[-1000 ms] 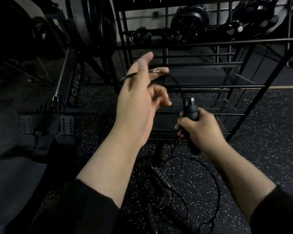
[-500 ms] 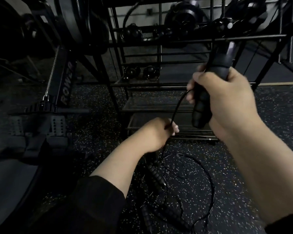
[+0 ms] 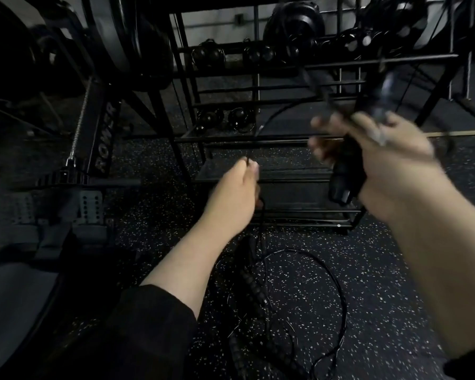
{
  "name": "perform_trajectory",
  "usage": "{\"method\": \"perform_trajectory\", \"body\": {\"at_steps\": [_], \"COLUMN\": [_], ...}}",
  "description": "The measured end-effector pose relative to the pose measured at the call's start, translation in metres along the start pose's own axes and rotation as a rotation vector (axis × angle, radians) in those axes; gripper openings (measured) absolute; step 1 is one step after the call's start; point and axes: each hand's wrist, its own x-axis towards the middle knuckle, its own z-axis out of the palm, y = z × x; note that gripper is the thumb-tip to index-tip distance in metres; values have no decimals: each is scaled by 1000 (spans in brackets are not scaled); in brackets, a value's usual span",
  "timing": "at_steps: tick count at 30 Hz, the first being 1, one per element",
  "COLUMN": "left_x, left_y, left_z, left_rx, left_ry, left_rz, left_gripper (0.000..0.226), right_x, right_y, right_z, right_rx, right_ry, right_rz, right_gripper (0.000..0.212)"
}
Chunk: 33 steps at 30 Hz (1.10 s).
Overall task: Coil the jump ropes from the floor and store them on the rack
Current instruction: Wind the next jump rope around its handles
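The right hand point(image 3: 390, 163) has its grip closed around a thick black ribbed jump-rope handle point(image 3: 346, 174), held raised in front of the black metal wire storage rack point(image 3: 272, 138); the hand is blurred, and the handle's lower end pokes out below the fingers while a dark, blurred upper part rises above them. The left hand point(image 3: 235, 193) sits lower and nearer the floor, its grip narrow, thumb and fingers pinched on the thin black rope cord point(image 3: 269, 119), which arcs up from this pinch toward the right hand and also drops down past the wrist. Below both hands, on the black rubber floor with white speckles point(image 3: 395, 283), lie more black jump ropes point(image 3: 337, 297): thin cords in loose loops and at least two beaded or ribbed segments running lengthwise between the forearms. Both forearms are bare, with black sleeves point(image 3: 148, 325) pushed up. The rack's lowest shelves stand just behind the hands; higher shelves carry round black kettlebells point(image 3: 222, 119) and other dark gear too dim to identify. To the left stands a black rowing machine point(image 3: 102, 138) whose upright rail carries the white lettering "ROWER", beside a metal chain and grey perforated footplates.
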Motion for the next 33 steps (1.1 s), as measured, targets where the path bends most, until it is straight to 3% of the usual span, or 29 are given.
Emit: {"method": "perform_trajectory", "body": {"at_steps": [4,7,13,17,23,26,29,33], "left_x": [3,3,-1,-4,-8,-8,-9,-9], "left_y": [17,25,39,47,50,47,45,40], "left_z": [-18,-30,-42,-55,-53,-50,-48,-45], "left_rx": [-309,-439,-657,-725,-759,-680,-645,-458], "left_ry": [150,195,197,190,115,87,-34,-196], "left_rz": [42,37,87,139,152,151,144,53], "left_gripper": [34,32,32,33,32,31,15,44], "right_x": [1,1,1,6,-9,-8,-3,6], "right_y": [40,68,92,86,84,88,89,84], "right_z": [-11,-14,-3,-5,11,10,5,-6], "right_rx": [-191,-377,-569,-746,-496,-518,-482,-413], "right_ry": [31,-43,-84,46,-242,-124,28,209], "right_rz": [280,382,315,88,72,57,75,72], "right_gripper": [16,20,13,12,20,12,13,10]}}
